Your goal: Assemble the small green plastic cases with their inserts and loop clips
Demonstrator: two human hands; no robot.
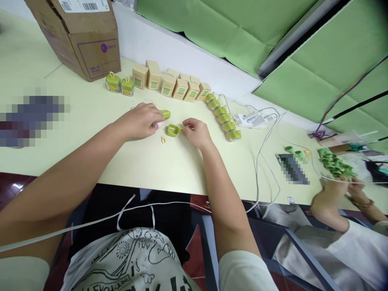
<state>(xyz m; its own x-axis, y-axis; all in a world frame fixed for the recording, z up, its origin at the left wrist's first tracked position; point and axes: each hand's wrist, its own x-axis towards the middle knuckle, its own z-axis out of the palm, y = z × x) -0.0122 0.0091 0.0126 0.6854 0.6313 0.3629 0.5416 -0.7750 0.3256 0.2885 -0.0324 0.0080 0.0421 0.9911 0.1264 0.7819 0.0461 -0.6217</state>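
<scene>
My left hand (141,121) is closed with its palm down on the table. A pale pinkish piece (159,123) shows under its fingers, and its kind cannot be made out. Just beyond those fingertips lies a small green lid-like piece (165,114). Between my two hands rests a hollow green square part (172,130), its open side up. The fingers of my right hand (197,132) pinch a thin yellow loop (182,130) beside that part. A separate yellow loop (163,140) lies on the table nearer to me.
Two green-lidded clear cases (113,82) stand near a cardboard carton (97,56). Several small beige boxes (168,84) line the back, with a row of green-lidded cases (224,118) to their right. White cables (257,161) cross the table. A co-worker's hands (339,186) handle green pieces (335,162).
</scene>
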